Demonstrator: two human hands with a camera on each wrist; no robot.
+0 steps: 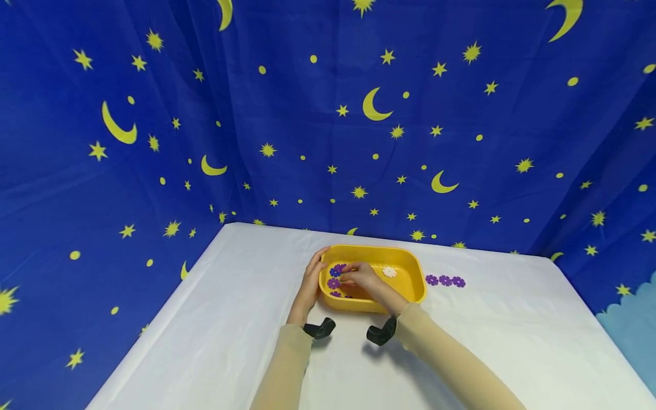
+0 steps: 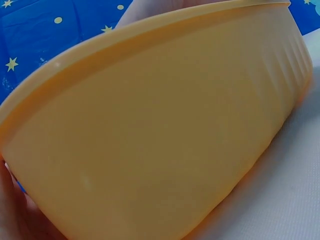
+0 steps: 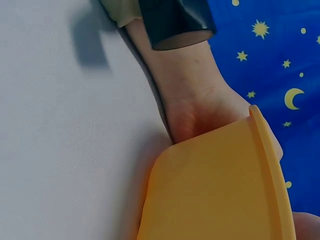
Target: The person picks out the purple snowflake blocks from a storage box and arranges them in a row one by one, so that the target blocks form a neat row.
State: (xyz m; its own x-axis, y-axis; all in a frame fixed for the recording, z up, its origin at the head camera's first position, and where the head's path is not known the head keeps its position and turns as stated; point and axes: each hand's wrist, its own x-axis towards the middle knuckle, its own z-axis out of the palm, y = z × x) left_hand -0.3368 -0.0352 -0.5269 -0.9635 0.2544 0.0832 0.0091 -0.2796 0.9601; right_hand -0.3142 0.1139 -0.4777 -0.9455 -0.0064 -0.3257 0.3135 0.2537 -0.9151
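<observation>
My left hand [image 1: 308,283] holds the left end of a yellow plastic tub [image 1: 417,272], its fingers on the outer wall and up at the rim. In the right wrist view the left hand [image 3: 210,107] lies behind the tub's wall [image 3: 215,190]. My right hand [image 1: 365,277] reaches down into the tub, fingers bent, among several flower-shaped plastic discs. A purple disc [image 1: 333,283] and a blue disc [image 1: 335,273] lie right by its fingertips. Whether those fingers pinch a disc I cannot tell. A white disc [image 1: 389,271] sits on the tub's floor, right of the hand.
To the right of the tub, three purple discs [image 1: 446,281] lie in a row on the white-covered table [image 1: 517,330]. A blue curtain [image 1: 307,114] with yellow stars and moons hangs behind and at the sides. Black wrist mounts [image 1: 381,332] stick out beneath both wrists.
</observation>
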